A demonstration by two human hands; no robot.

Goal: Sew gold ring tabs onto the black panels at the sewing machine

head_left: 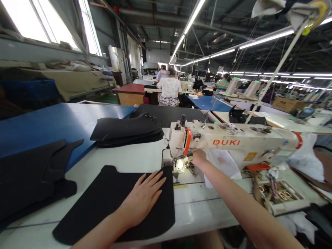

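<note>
A black fabric panel (111, 197) lies flat on the pale sewing table, its upper right corner close to the needle area of the white sewing machine (202, 136). Spread over the panel is my left hand (144, 197), palm down with its fingers stretched out. My right hand (199, 158) reaches to the machine head, just right of the presser foot and lit needle plate (179, 165). Its fingers are largely hidden behind the hand and the machine parts, so any grip there is unclear. Behind my right wrist sits a white cloth (223, 162).
A stack of black panels (127, 129) lies behind the work, and more black pieces (33, 176) lie on the left. A small tray (282, 195) with metal parts stands at right. Thread cones (251, 90) rise behind the machine. A person (169, 88) sits further ahead.
</note>
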